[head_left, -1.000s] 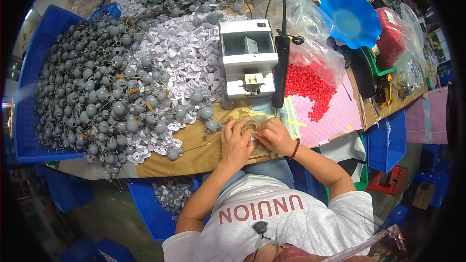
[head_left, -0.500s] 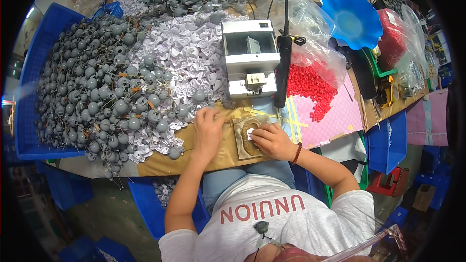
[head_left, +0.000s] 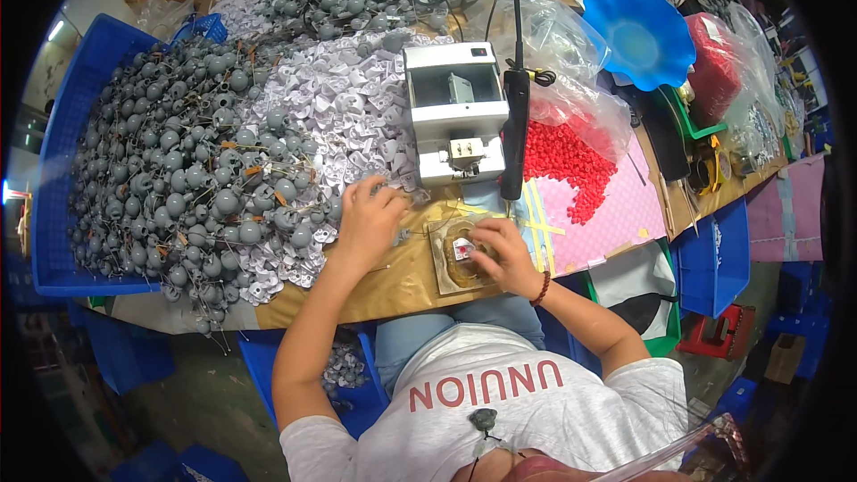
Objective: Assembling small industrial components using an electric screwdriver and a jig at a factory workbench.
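My left hand (head_left: 368,219) reaches to the edge of a heap of small white parts (head_left: 330,116), its fingers curled among them; what it grips is hidden. My right hand (head_left: 500,254) rests on a round brown fixture (head_left: 453,254) set in the workbench, fingers pinching a small white and red piece there. A white box-shaped machine (head_left: 453,112) stands just beyond both hands. A black upright rod (head_left: 515,125) hangs beside it.
A big pile of grey ball-shaped parts on wires (head_left: 178,170) fills the left, partly in a blue crate (head_left: 62,170). Red beads (head_left: 567,161) lie on a pink sheet at right, by clear bags, a blue wavy bowl (head_left: 643,31) and blue bins (head_left: 714,259).
My left hand has left the fixture, where it worked next to the right one, and moved left and away to the white parts. My right hand has stayed at the fixture.
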`<control>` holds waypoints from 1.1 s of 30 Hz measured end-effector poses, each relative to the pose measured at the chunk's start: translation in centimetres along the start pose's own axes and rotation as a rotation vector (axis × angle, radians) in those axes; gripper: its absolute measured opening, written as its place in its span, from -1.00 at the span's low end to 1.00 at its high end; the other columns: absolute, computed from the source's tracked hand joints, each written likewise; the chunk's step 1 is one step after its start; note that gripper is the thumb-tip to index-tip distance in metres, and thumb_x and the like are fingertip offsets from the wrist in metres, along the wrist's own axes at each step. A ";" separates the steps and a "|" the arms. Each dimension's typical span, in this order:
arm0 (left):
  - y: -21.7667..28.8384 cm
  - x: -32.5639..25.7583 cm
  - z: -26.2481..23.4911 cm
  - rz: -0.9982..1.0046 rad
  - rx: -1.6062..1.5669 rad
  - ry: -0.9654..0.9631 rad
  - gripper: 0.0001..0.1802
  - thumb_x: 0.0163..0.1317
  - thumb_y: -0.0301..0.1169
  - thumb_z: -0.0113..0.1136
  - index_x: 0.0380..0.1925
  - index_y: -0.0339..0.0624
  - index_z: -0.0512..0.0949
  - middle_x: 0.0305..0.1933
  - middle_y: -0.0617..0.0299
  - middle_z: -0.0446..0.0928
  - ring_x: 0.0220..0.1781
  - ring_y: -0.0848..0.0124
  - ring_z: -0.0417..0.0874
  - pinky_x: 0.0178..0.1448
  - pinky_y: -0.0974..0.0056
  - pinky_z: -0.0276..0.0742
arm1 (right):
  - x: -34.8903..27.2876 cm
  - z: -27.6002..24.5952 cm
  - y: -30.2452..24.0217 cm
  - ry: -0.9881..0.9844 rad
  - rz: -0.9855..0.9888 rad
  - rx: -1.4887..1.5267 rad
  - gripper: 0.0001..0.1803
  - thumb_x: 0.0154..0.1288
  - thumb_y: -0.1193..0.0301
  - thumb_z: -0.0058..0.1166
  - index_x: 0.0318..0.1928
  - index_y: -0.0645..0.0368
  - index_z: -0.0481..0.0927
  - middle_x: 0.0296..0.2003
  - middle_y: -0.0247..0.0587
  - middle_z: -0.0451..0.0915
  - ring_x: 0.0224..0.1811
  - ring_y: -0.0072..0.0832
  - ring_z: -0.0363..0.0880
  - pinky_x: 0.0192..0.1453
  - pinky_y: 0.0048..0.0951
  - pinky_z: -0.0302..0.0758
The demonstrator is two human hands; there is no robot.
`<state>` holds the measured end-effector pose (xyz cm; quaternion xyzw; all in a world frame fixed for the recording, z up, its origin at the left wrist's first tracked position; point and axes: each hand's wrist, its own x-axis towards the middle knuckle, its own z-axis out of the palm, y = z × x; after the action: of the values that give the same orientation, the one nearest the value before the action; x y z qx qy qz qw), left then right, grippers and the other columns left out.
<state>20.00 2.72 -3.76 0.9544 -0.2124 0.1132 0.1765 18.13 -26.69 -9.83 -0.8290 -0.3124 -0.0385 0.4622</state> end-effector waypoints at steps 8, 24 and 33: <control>7.6 0.1 -8.1 -0.151 -0.676 -0.174 -0.84 0.50 -0.42 0.07 -0.19 -0.26 0.57 -0.19 0.04 0.58 -0.05 0.12 0.63 0.06 0.16 0.49 | 8.8 -5.1 -7.2 -0.020 -0.246 0.242 -0.48 0.28 0.51 0.32 0.25 0.23 0.57 0.16 0.10 0.58 0.23 -0.09 0.57 0.33 -0.13 0.50; 11.6 -7.7 3.4 -0.319 -0.641 -0.043 -0.72 0.16 -0.41 0.44 -0.15 -0.23 0.61 -0.08 0.05 0.55 0.00 0.05 0.59 0.10 0.10 0.52 | 2.5 -2.3 -0.8 -0.344 -0.267 -0.208 -0.71 0.08 0.47 0.27 -0.12 0.12 0.69 -0.35 -0.20 0.55 -0.27 -0.22 0.59 -0.20 -0.21 0.58; 11.7 -7.5 4.1 -0.251 -0.541 -0.097 -0.74 0.15 -0.42 0.42 -0.18 -0.24 0.61 -0.08 0.04 0.54 0.02 0.02 0.55 0.08 0.03 0.52 | 3.0 -1.8 -1.0 -0.469 -0.380 -0.431 -0.74 0.17 0.36 0.15 -0.12 0.13 0.65 -0.29 -0.23 0.51 -0.16 -0.27 0.55 -0.07 -0.26 0.53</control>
<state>8.72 -6.00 -6.37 0.8958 -0.1234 -0.0158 0.4267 20.38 -26.25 -6.99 -0.8208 -0.5430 0.0025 0.1775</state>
